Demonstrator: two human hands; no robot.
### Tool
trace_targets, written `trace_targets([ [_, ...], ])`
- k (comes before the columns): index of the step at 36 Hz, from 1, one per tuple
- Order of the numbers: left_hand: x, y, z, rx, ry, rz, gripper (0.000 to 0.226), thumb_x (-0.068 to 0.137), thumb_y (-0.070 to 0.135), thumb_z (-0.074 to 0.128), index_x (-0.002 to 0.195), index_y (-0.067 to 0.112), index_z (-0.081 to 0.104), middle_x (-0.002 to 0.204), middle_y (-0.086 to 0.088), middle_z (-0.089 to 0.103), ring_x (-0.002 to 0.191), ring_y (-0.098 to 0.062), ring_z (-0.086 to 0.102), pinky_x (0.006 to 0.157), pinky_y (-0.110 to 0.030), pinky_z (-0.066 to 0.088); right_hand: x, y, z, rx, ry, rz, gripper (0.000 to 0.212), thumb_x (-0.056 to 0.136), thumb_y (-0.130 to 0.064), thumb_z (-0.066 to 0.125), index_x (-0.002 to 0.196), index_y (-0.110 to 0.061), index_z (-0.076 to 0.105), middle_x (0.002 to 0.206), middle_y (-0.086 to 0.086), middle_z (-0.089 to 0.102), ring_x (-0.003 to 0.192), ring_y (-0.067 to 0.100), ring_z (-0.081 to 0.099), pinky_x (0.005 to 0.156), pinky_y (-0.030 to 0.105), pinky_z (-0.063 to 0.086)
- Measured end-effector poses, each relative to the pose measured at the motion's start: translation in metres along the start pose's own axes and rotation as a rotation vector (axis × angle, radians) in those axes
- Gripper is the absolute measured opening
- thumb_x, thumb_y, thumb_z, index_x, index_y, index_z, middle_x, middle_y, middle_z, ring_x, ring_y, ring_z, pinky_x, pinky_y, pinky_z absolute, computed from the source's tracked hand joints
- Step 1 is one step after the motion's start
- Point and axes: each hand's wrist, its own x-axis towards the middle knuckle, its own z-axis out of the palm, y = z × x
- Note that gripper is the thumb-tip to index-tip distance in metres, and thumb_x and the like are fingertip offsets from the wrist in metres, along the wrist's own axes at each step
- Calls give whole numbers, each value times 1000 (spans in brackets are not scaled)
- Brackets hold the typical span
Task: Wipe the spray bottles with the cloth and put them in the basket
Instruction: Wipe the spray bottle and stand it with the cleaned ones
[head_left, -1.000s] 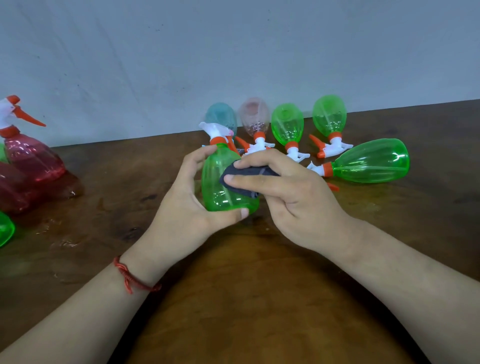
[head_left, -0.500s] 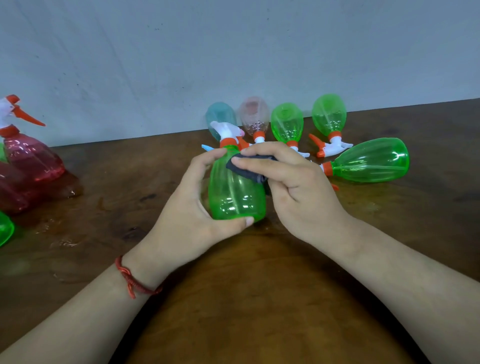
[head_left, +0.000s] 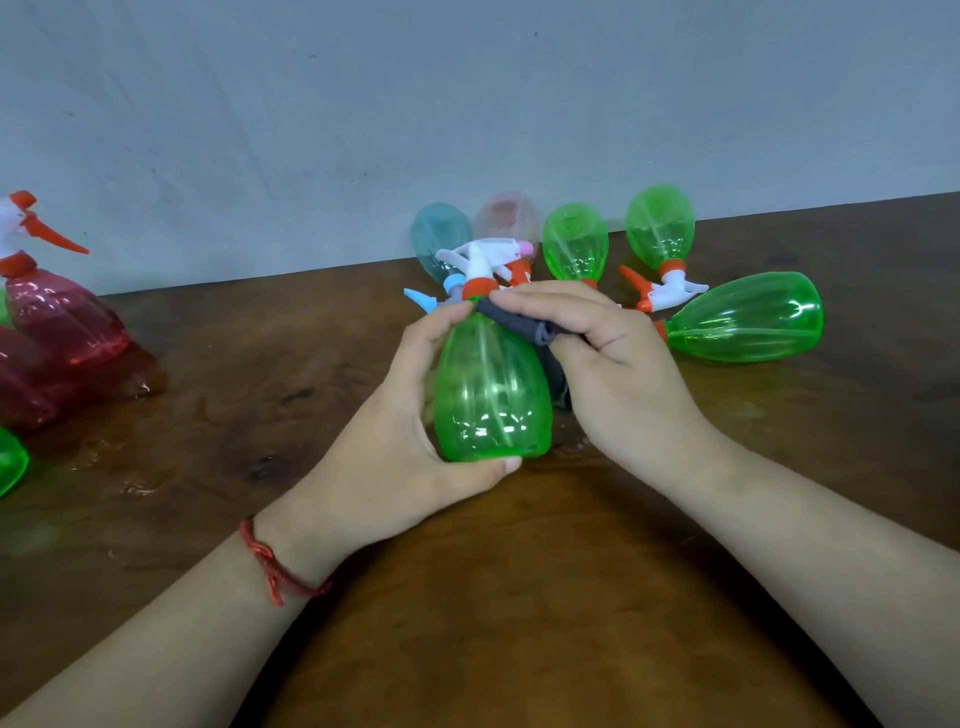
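Dark wooden tabletop (head_left: 519, 623) is seen running back to a pale grey wall (head_left: 467, 104); wet patches are visible on its left part. Over the middle of the table a green spray bottle (head_left: 491, 395) is held upright, its white and orange trigger head uppermost; it is gripped by the left hand (head_left: 395, 447), the thumb laid along the base and the forefinger reaching the neck. A dark grey cloth (head_left: 524, 325) is pinched in the right hand (head_left: 618, 379) and pressed against the bottle's neck and right shoulder. Behind, near the wall, a teal bottle (head_left: 439, 236), a pink bottle (head_left: 506, 218) and three further green bottles (head_left: 574, 241) are laid on their sides; at the left edge red bottles (head_left: 62, 322) are stood upright. A red thread bracelet (head_left: 270, 566) is worn on the left wrist.
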Motion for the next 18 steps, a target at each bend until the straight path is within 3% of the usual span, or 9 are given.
trace_targets([
  [6, 3, -5, -2, -22, 102, -26, 109, 73, 10, 98, 161, 29, 37, 154, 9, 55, 143, -18, 56, 117, -42, 48, -6, -3, -2, -192, -70, -189, 50, 97, 15, 45, 125, -12, 77, 135, 2, 67, 130, 13, 60, 111, 27, 47],
  [9, 6, -10, -7, -68, 185, -86, 107, 71, 15, 101, 159, 33, 41, 152, 6, 59, 140, -19, 59, 117, -52, 49, -9, -3, -1, -215, -157, -256, 45, 102, 16, 48, 126, -10, 76, 135, 4, 66, 123, 18, 64, 102, 32, 53],
  [15, 10, -11, -14, -175, 295, -157, 102, 63, 22, 100, 151, 35, 49, 141, 2, 68, 128, -21, 69, 106, -56, 57, -11, -2, -3, -247, -237, -312, 46, 103, 16, 48, 125, -11, 78, 137, 5, 66, 133, 17, 60, 110, 40, 51],
  [18, 11, -12, -15, -197, 313, -176, 98, 61, 23, 100, 146, 38, 53, 138, 5, 70, 125, -20, 71, 103, -56, 59, -10, -2, -4, -235, -252, -313, 47, 103, 17, 46, 125, -9, 77, 138, 6, 65, 134, 18, 59, 113, 37, 49],
])
